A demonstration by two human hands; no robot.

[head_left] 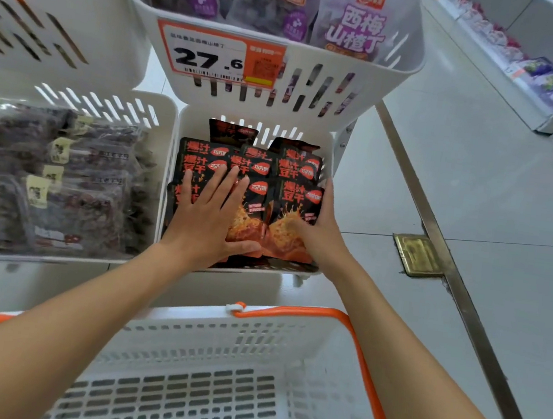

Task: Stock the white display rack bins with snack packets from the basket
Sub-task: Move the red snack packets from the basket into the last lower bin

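Observation:
A lower white rack bin (335,154) holds several black-and-orange snack packets (255,169) stacked in rows. My left hand (209,215) lies flat with straight fingers pressing on the front-left packets. My right hand (320,231) grips the front-right packet (296,218) at its right edge, thumb over its face. Below my forearms stands the white basket (218,340) with orange handles (364,364); no packets show inside it.
The upper bin (316,86) above carries purple packets (355,22) and a 27.6 price tag (217,54). A left bin (162,106) holds dark clear-wrapped packets (65,178). Grey floor, a metal strip (438,227) and a brass floor plate (416,254) lie to the right.

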